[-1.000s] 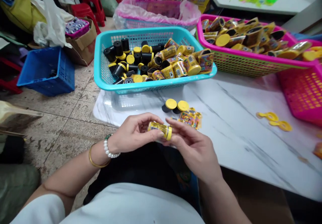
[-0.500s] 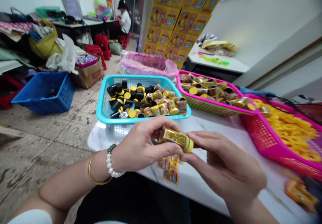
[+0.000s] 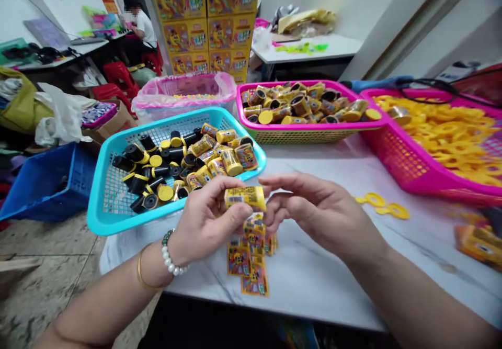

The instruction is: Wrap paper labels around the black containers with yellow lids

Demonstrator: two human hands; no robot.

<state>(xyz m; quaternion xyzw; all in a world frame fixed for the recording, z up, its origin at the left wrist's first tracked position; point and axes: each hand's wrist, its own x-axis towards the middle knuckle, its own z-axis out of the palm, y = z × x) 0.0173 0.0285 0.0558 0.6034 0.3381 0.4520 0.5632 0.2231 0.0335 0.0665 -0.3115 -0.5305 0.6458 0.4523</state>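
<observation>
A small yellow labelled canister lies across the fingers of my left hand, gripped between thumb and fingers. Beside its right end is my right hand, fingers apart and curved, with nothing held. Under the hands, several printed yellow stickers lie on the white marbled table. A turquoise basket at the left holds black cups with yellow lids and labelled canisters. The pink basket behind holds more labelled canisters.
Yellow plastic rings fill another pink basket at the right; loose yellow rings lie before it. A plastic-lined pink basket, stacked yellow boxes and a seated person are farther back. A blue crate stands on the floor left.
The view has turned right and down. My right hand has come off the canister, its fingers now spread. My left hand still holds the canister, and more of the stickers show.
</observation>
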